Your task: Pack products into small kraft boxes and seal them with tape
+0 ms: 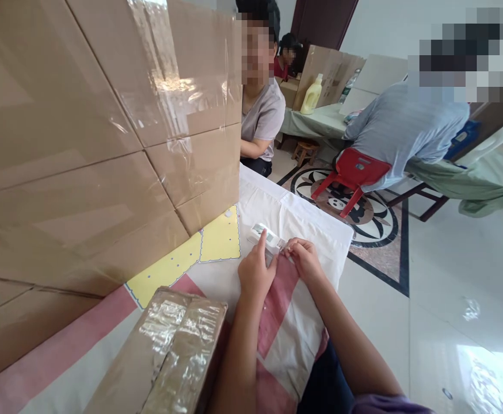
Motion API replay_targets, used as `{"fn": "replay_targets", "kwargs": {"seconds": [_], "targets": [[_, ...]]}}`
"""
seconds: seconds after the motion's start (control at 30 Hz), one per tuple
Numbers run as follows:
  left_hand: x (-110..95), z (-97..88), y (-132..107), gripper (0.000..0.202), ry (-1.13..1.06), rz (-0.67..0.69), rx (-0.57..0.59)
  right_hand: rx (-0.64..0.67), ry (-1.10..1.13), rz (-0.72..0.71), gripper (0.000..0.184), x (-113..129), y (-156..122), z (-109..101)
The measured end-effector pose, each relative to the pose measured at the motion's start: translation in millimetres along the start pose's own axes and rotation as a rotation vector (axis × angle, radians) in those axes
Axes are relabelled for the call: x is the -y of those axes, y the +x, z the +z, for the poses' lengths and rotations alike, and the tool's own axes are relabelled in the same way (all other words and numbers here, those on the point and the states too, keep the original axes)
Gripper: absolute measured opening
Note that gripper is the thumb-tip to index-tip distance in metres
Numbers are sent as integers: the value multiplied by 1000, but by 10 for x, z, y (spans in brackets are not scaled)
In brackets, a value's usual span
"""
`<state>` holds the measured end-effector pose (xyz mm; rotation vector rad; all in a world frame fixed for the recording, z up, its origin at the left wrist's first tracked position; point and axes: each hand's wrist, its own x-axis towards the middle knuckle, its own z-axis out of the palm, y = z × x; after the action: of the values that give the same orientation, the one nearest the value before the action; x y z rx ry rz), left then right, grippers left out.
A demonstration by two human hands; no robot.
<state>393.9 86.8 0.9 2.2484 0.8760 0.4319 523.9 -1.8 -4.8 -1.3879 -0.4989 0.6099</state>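
Note:
A small white flat pack [265,236] with a grey-green label lies on the cloth-covered table [316,218], close to its right edge. My left hand [255,270] steadies it, the index finger stretched over the label and the thumb near its right end. At that end, my right hand [304,257] has its fingers closed in a pinch on what looks like a clear or shiny edge of the pack. The exact contact is too small to make out.
Large taped cardboard boxes [105,115] wall off the left side. A smaller taped carton [178,339] stands left of my forearm. Across the table sits a person [262,115]; another person [407,126] sits on a red chair [361,167]. A yellow bottle [312,95] stands behind.

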Motion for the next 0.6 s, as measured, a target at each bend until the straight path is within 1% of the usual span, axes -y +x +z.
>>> {"fn": "replay_targets", "kwargs": {"seconds": [0.1,0.23,0.43,0.53,0.6], "targets": [[5,27,-3,66,-64,90,51,-19,-41,32,16,-22,-19,-26],[-7,85,-9,56,-107,179,46,-41,-47,79,19,-56,-30,-39],[-15,101,-13,49,-125,175,17,-59,-75,144,23,-108,-25,-37],[4,99,-26,43,-121,203,-3,-87,-136,124,23,-95,-36,-19],[26,117,-35,43,-137,225,-12,-107,-193,89,22,-67,-46,0]]}}
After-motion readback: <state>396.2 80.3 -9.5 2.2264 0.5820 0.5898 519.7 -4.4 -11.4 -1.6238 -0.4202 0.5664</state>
